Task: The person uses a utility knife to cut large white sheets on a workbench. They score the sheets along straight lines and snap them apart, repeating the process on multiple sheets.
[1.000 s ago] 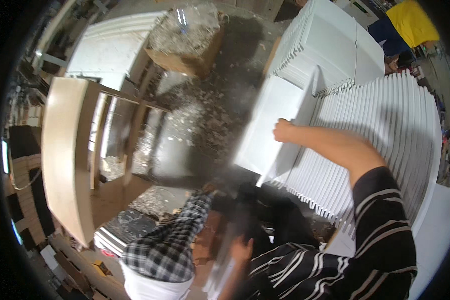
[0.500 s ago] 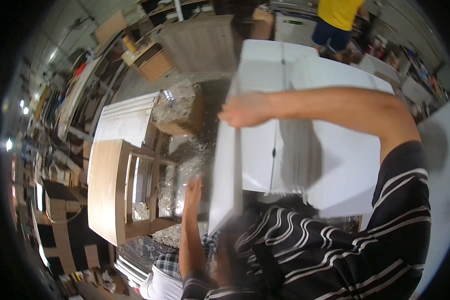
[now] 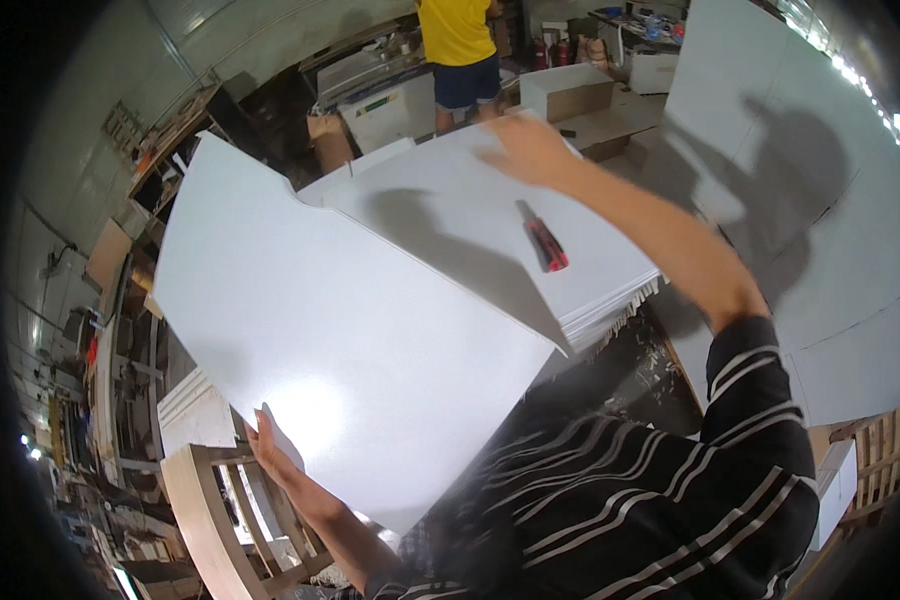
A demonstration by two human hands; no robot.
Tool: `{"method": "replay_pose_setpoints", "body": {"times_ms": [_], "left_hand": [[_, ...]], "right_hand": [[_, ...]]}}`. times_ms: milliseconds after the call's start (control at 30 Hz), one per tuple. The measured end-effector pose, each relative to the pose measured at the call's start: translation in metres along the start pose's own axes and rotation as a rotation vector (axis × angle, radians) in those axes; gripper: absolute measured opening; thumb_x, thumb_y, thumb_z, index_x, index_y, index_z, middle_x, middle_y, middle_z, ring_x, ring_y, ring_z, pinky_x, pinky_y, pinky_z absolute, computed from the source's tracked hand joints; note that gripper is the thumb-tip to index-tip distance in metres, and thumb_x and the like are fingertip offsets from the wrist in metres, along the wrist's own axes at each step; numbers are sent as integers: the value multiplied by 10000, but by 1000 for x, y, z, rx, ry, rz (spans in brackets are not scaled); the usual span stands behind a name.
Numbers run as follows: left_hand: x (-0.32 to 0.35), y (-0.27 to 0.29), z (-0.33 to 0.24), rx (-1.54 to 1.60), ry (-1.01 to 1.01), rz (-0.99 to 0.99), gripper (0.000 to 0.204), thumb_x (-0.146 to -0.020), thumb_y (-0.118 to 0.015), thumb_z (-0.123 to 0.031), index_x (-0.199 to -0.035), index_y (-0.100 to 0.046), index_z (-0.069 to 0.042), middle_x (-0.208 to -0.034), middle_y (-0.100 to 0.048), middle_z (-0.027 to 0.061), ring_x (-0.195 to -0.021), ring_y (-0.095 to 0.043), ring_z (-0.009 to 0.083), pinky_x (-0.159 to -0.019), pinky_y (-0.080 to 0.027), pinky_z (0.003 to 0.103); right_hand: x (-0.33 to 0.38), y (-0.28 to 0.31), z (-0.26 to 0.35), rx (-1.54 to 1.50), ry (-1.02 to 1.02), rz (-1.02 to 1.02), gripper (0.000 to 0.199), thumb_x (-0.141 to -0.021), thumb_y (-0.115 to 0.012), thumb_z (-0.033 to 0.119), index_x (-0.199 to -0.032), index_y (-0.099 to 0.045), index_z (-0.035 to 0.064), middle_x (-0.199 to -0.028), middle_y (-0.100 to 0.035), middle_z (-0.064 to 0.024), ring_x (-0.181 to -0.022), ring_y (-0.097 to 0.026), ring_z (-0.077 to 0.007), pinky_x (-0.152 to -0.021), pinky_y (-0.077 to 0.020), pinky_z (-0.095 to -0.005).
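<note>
A large white panel [image 3: 340, 300] with a notch in its far edge lies tilted in front of me, its near corner close to my body. My left hand [image 3: 275, 452] grips its left edge, thumb on the upper face and the other fingers hidden underneath. To the right is a stack of white sheets [image 3: 600, 270], partly covered by the panel. On the stack's top rests a red utility knife [image 3: 548, 244]. My right hand [image 3: 530, 148], slightly blurred, reaches over the far end of the stack, fingers stretched out and holding nothing.
A person in a yellow shirt [image 3: 457, 32] stands beyond the stack. Right of it, a big white board [image 3: 800, 200] stands upright. A pale wooden frame [image 3: 195, 520] sits at lower left, and cardboard boxes [image 3: 580, 92] lie at the back.
My right hand has let go of the panel's edge and moved over the stack. The panel has swung from nearly edge-on to face up, now in my left hand. The view has turned right.
</note>
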State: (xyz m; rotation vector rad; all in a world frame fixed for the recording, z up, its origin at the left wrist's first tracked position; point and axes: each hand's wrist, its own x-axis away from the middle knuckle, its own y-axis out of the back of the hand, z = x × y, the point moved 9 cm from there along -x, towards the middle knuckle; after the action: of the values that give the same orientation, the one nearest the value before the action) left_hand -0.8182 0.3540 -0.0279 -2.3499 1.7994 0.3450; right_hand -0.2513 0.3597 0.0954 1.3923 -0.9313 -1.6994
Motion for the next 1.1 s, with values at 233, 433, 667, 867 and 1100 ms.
{"method": "replay_pose_setpoints", "body": {"times_ms": [233, 433, 667, 867, 1100], "left_hand": [[-22, -121, -41, 255, 90, 232, 457, -1004, -665, -127, -1420, -563, 33, -1300, -644, 116, -1102, -620, 202, -932, -498, 344], [26, -261, -56, 309, 254, 579, 457, -1019, -648, -129, -1406, -523, 80, -1273, -654, 159, -1059, -659, 219, -897, -541, 345], [109, -396, -14, 146, 419, 705, 513, -1008, -670, -186, -1393, -495, 104, -1309, -607, 189, -1202, -587, 263, -1053, -456, 372], [190, -457, 12, 72, 569, 706, 651, -999, -658, -186, -1508, -387, 113, -1518, -482, 229, -1399, -461, 300, -1162, -361, 386], [200, -468, 10, 113, 418, 662, 711, -931, -659, -12, -1570, -348, -24, -1599, -410, 181, -1481, -400, 305, -1204, -342, 415]], "right_hand": [[161, -161, -114, -88, -561, 387, 586, -867, -737, 454, -1268, -606, 48, -1194, -690, -242, -1117, -680, -421, -927, -564, -515], [275, -105, -184, -388, -1040, 77, 383, -885, -745, 295, -1084, -589, 7, -972, -715, -197, -915, -733, -356, -787, -582, -477], [455, -39, -191, -1280, -1350, -461, 346, -989, -717, 398, -967, -606, 71, -775, -605, -6, -701, -620, -134, -592, -491, -303], [504, -3, -198, -1589, -1419, -632, 309, -968, -745, 341, -1008, -589, 77, -773, -580, -25, -649, -618, -158, -574, -516, -326], [500, 14, -268, -1398, -1360, -408, 348, -890, -779, 129, -1159, -599, 0, -740, -593, -38, -580, -580, -140, -491, -420, -274]]}}
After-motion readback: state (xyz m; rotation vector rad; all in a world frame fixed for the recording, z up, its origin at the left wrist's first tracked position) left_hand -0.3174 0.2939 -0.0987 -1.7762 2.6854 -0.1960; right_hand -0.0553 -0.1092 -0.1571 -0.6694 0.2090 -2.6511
